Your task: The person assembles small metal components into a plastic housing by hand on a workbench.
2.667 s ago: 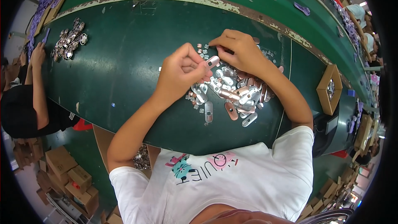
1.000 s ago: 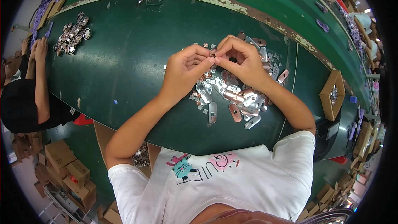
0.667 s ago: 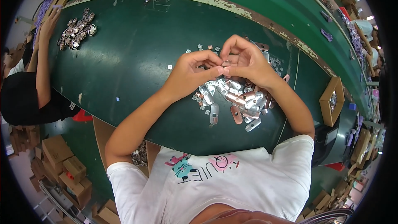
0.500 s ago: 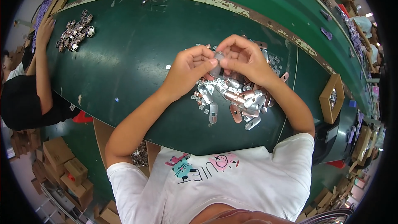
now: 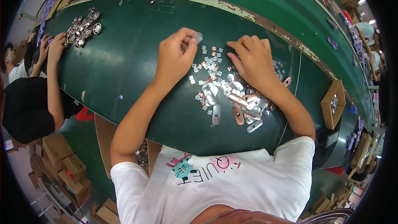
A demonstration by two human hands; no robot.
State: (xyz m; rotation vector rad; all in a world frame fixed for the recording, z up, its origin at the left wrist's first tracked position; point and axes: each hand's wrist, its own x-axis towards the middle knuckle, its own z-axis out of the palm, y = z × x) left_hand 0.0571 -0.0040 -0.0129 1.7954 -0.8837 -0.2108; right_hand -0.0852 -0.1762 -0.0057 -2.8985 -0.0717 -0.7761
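My left hand [image 5: 177, 56] is closed, pinching a small pale silvery plate [image 5: 198, 37] between thumb and fingertips, just above the green table. To the right, my right hand [image 5: 253, 61] has its thumb and fingers apart with nothing visible between them. It hovers at the far side of a heap of oblong metal plates [image 5: 238, 100], some silver and some copper-pink, many with a small square hole. Between the two hands lie many tiny square clear and copper-coloured pieces [image 5: 212, 59]. The right hand and forearm hide part of the heap.
At the far left, a pile of round metal parts [image 5: 82, 29] lies by a co-worker's hands [image 5: 56, 45]. A cardboard box [image 5: 333, 104] with small parts stands at right. Behind the green table [image 5: 128, 58] runs a raised, chipped metal edge [image 5: 226, 7].
My hands have moved apart from their meeting point over the parts. The right hand has let go of the plate, while the left has carried it leftward and away from me.
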